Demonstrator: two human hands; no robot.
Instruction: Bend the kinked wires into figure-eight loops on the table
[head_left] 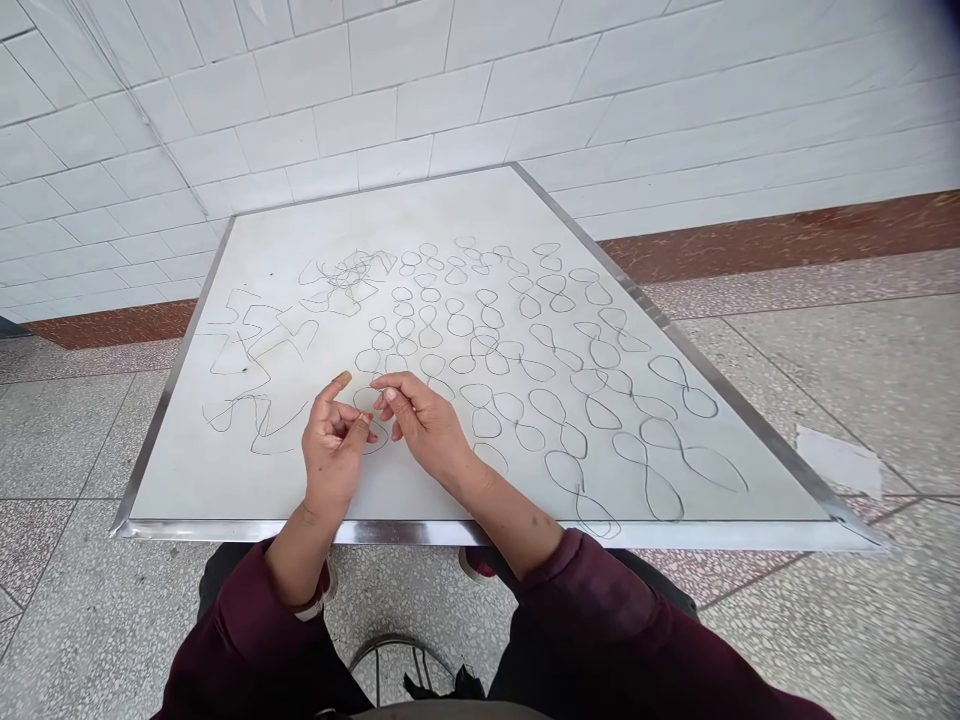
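Near the table's front edge, my left hand pinches a thin dark wire between thumb and a finger, with its index finger raised. The wire curves into a loop beside the thumb. My right hand is close on the right, palm down, its thumb and fingers drawn together at the wire's upper part. Fingers partly hide the wire there. To the right lie many wires bent into figure-eight shapes, such as one figure-eight wire. Left of my hands are open, zigzag-bent wires.
The white table has a metal rim. A tangled wire pile lies toward its back. Behind stands a white tiled wall. One figure-eight wire overhangs the front rim. A paper scrap is at the right.
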